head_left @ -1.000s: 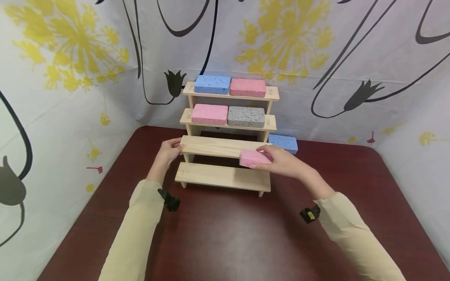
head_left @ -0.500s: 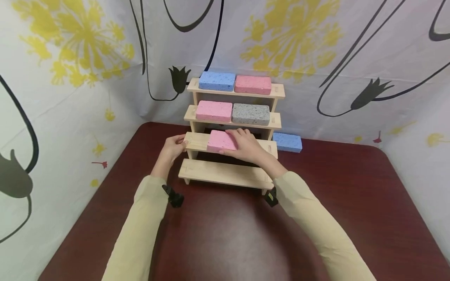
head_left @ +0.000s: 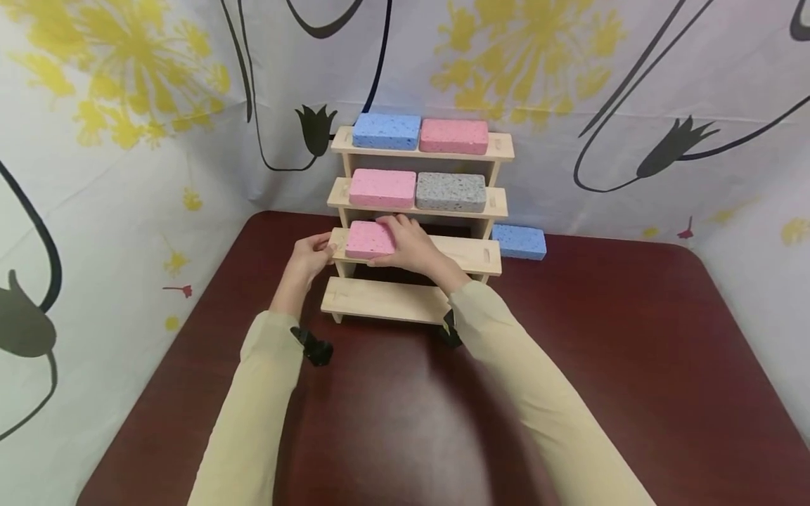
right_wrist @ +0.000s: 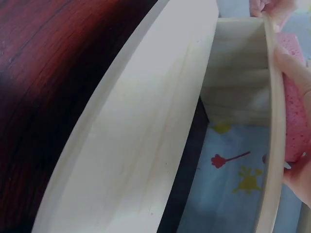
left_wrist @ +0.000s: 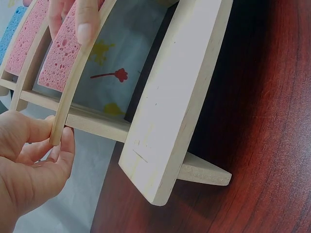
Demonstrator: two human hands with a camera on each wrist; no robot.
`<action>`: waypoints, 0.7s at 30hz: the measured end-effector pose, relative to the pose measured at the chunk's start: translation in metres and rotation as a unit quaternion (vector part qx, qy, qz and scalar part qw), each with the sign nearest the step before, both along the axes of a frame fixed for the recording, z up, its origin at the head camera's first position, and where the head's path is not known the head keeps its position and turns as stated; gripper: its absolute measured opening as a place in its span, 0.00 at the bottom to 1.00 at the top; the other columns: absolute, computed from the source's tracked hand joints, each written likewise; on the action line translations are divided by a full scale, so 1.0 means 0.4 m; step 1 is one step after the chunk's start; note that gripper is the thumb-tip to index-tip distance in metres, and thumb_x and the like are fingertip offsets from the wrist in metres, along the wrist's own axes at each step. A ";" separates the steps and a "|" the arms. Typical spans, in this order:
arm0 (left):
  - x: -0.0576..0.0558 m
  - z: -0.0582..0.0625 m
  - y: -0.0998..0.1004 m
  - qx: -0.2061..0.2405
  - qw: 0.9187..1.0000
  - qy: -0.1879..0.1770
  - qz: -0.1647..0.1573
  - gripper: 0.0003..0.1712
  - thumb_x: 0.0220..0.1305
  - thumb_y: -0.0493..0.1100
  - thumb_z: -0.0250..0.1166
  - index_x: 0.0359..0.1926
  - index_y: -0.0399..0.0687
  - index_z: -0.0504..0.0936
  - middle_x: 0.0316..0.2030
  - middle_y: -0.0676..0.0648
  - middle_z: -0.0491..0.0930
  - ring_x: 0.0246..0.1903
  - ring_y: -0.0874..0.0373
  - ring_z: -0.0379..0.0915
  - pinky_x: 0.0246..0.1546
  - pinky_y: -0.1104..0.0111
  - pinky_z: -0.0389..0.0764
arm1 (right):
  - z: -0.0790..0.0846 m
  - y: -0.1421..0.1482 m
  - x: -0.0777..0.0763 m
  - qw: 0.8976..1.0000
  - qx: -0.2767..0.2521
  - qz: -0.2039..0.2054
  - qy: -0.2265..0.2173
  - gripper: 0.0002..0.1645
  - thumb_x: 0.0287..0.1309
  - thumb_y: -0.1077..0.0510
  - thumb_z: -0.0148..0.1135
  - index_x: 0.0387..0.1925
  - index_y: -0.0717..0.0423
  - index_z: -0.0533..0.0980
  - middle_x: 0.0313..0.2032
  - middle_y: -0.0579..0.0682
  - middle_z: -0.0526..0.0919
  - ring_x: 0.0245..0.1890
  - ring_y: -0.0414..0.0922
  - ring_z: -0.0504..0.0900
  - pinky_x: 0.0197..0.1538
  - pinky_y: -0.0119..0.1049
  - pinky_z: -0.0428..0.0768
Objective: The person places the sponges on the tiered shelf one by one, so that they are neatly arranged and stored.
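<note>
A pink sponge (head_left: 367,240) lies at the left end of the second shelf from the bottom of a stepped wooden stand (head_left: 468,254). My right hand (head_left: 413,246) grips it from its right side, thumb at the front edge and fingers over the top. The left end of that same shelf is pinched by my left hand (head_left: 308,260). In the left wrist view, the left hand (left_wrist: 36,167) has thumb and fingers on either face of the board. The sponge (right_wrist: 293,111) partly shows behind the shelf edge in the right wrist view.
A blue sponge (head_left: 387,131) and a darker pink sponge (head_left: 454,136) sit on the top shelf. Below them are another pink sponge (head_left: 382,187) and a grey sponge (head_left: 451,192). One more blue sponge (head_left: 520,242) lies on the dark red table (head_left: 633,365), right of the stand.
The right hand has carried the pink sponge leftward from the stand's right side to the left end of the shelf. The left hand keeps its hold on the shelf.
</note>
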State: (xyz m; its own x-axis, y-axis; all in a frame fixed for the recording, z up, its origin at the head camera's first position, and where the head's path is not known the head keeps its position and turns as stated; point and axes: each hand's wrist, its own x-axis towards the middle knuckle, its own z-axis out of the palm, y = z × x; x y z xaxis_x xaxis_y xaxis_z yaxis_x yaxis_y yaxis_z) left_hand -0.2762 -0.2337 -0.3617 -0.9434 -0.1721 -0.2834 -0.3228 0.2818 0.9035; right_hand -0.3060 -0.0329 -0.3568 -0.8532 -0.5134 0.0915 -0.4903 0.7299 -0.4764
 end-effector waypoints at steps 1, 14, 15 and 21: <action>0.000 0.000 -0.001 -0.001 1.000 0.001 -0.001 0.25 0.67 0.37 0.50 0.65 0.39 0.62 0.59 0.38 0.69 0.38 0.63 0.71 0.48 0.70 0.77 | -0.001 -0.001 -0.002 1.000 0.003 0.001 -0.003 0.52 0.40 0.35 0.68 0.64 0.50 0.60 0.59 0.57 0.66 0.53 0.54 0.66 0.58 0.47 0.69; 0.003 0.002 0.003 -0.002 1.000 0.000 -0.003 0.26 0.67 0.36 0.49 0.65 0.38 0.61 0.59 0.37 0.67 0.34 0.66 0.69 0.54 0.63 0.75 | 0.004 0.025 0.013 0.999 0.001 0.023 0.037 0.59 0.39 0.33 0.68 0.67 0.53 0.53 0.63 0.58 0.62 0.61 0.55 0.62 0.65 0.49 0.62; 0.003 0.002 0.004 -0.002 1.000 -0.001 -0.003 0.26 0.67 0.36 0.49 0.65 0.38 0.61 0.60 0.37 0.67 0.35 0.66 0.69 0.54 0.63 0.75 | 0.004 0.036 0.019 0.998 -0.005 0.028 0.048 0.58 0.40 0.34 0.67 0.67 0.54 0.53 0.63 0.57 0.61 0.62 0.55 0.61 0.66 0.49 0.61; 0.005 0.003 0.001 -0.011 1.000 0.000 -0.003 0.25 0.67 0.36 0.49 0.65 0.38 0.62 0.59 0.38 0.68 0.38 0.63 0.69 0.52 0.65 0.76 | 0.010 0.118 0.073 0.992 -0.052 0.051 0.107 0.52 0.45 0.39 0.67 0.66 0.56 0.56 0.62 0.56 0.66 0.62 0.52 0.63 0.67 0.48 0.61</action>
State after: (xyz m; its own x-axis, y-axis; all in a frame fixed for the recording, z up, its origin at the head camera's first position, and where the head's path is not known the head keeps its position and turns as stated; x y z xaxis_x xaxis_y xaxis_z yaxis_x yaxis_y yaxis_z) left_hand -0.2743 -0.2332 -0.3607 -0.9445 -0.1718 -0.2800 -0.3211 0.3038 0.8970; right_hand -0.2767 0.0145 -0.3529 -0.7532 -0.5734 0.3224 -0.6565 0.6238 -0.4241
